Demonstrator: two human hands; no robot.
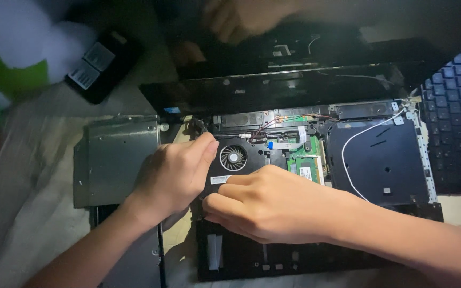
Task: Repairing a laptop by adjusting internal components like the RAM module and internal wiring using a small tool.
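Note:
An opened laptop base [380, 165] lies in front of me with its insides bare: a round cooling fan [233, 158], a green circuit board [306, 164] and a white cable [358, 136]. My left hand [174, 173] rests at the fan's left edge, thumb pointing up at the hinge corner. My right hand [273, 202] lies across the base just below the fan, fingers curled and pressing on the black frame. What the fingers pinch is hidden. The laptop screen [273, 90] stands tilted back behind.
A grey metal drive [116, 160] lies left of the base. A detached black keyboard [457, 128] is at the right. A dark battery-like block [100, 64] and a white and green soft object [12, 48] sit at the back left. Another hand [241, 18] shows blurred at the top.

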